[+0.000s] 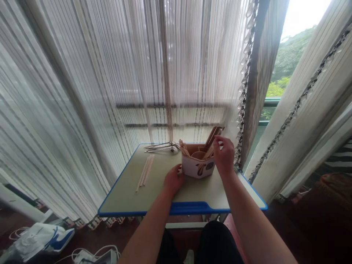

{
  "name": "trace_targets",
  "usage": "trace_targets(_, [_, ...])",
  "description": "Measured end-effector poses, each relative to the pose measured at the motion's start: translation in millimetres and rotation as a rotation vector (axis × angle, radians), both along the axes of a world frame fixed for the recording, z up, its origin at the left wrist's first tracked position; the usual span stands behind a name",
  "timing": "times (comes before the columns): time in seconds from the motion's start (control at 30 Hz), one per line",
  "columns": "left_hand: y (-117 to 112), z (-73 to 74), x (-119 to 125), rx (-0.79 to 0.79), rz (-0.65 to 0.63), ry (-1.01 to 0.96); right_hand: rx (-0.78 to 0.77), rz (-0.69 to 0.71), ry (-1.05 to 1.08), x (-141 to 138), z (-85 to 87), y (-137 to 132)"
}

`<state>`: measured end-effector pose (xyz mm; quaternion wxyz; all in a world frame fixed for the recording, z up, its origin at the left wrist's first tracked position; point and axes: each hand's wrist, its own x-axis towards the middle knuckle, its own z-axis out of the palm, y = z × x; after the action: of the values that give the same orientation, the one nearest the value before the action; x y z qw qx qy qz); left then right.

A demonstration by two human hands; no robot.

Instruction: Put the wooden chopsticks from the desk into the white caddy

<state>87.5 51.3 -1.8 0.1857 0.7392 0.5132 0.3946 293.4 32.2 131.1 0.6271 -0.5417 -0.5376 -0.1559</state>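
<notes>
A white utensil holder (192,168) with a brown interior and a dark printed pattern stands on the table. Several pale wooden sticks with shaped ends (183,147) lean in its left compartment, and a round brown rim shows in the middle. On its right, flat brown pieces (211,137) stick up beside pale chopsticks (209,151). My left hand (173,179) is curled against the holder's lower left side. Above the right side, my right hand (224,152) has its fingers pinched at the upper ends of the chopsticks; its grip is partly hidden.
Several loose chopsticks (145,172) lie on the table's left, with several metal spoons (161,147) behind them. Blue edging (189,208) borders the table (121,198). Sheer curtains (137,73) hang close behind. A white-and-blue appliance (55,236) and cables are on the floor at left.
</notes>
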Motion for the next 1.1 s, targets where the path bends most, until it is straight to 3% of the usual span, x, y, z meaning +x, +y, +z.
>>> trace_targets(0.27, [-0.4,2.6,1.4,-0.040,0.045,-0.019,-0.088,-0.044,0.061,-1.8,-15.9,-10.1])
trace_targets(0.93, [-2.6,4.9,1.0,-0.048,0.086,-0.020,-0.325,0.024,0.040,-16.0,-49.1,-16.7])
trace_targets(1.1, [-2.1,2.4,1.7,-0.036,0.091,-0.027,-0.273,-0.005,0.038,-15.1,-56.7,-16.0])
